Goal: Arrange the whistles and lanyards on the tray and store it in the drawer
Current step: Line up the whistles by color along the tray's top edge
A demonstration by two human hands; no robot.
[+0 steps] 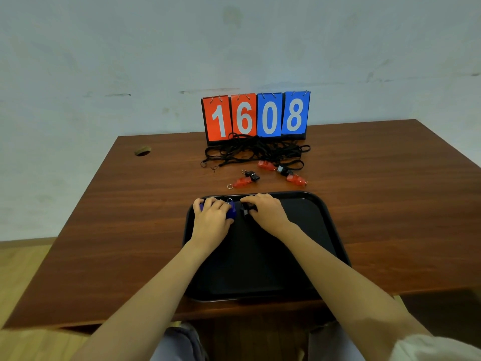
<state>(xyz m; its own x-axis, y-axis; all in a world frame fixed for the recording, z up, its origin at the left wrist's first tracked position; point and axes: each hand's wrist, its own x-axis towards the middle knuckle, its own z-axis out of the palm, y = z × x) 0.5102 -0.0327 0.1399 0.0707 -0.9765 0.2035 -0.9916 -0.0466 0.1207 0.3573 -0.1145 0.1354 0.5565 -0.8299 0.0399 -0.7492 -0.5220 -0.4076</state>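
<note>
Head view. A black tray (260, 269) is placed at the near edge of a wooden table (104, 230). At the tray's far-left corner, a blue whistle (231, 211) is covered and gripped by the curled fingers of the left hand (212, 217). Just beside it, a black whistle (244, 211) is pinched by the fingertips of the right hand (265, 211). Beyond the tray, red whistles (242, 181) and other black whistles (252, 175) are scattered on the table before a tangled heap of black lanyards (255, 149) and a scoreboard (256, 117) marked 1608.
</note>
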